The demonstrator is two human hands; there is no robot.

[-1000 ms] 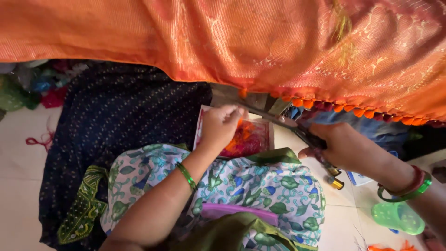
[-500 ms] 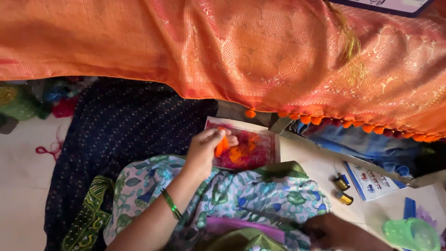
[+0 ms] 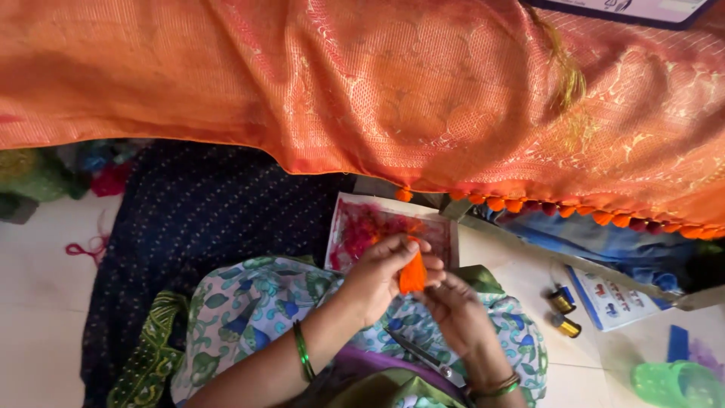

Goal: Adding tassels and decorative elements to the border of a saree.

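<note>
My left hand [image 3: 381, 273] pinches the orange thread tassel [image 3: 412, 273] over my lap; my right hand [image 3: 455, 311] touches its base, fingers loosely curled; it looks light, soft, best gripped near its top

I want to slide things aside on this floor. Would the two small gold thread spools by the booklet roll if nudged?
Probably. Both gold thread spools lie on their sides on the smooth tiled floor, so a nudge across their axis would likely roll them. They look small and light, so they'd move easily, perhaps toward the booklet.
</note>
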